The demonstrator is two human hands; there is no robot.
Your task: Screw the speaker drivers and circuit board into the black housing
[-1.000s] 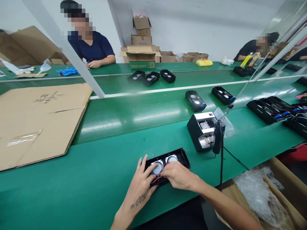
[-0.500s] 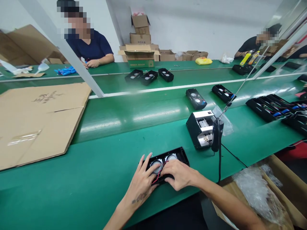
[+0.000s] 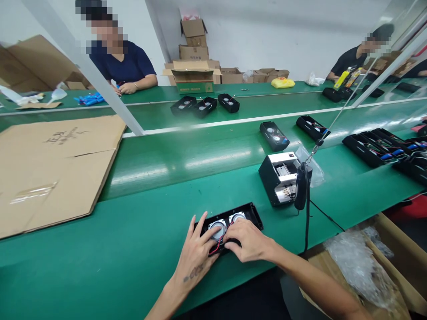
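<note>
Head view: a flat cardboard sheet (image 3: pixel 50 164) lies far left on the green tabletop (image 3: pixel 133 249). My left hand (image 3: pixel 196 253) and right hand (image 3: pixel 247 242) press, fingers spread, on the black speaker tray (image 3: pixel 248 213) near me. Stacked boxes (image 3: pixel 193 49) stand by the white wall.

Both hands, left (image 3: pixel 194 254) and right (image 3: pixel 247 240), lie palm-down, fingers spread.
</note>
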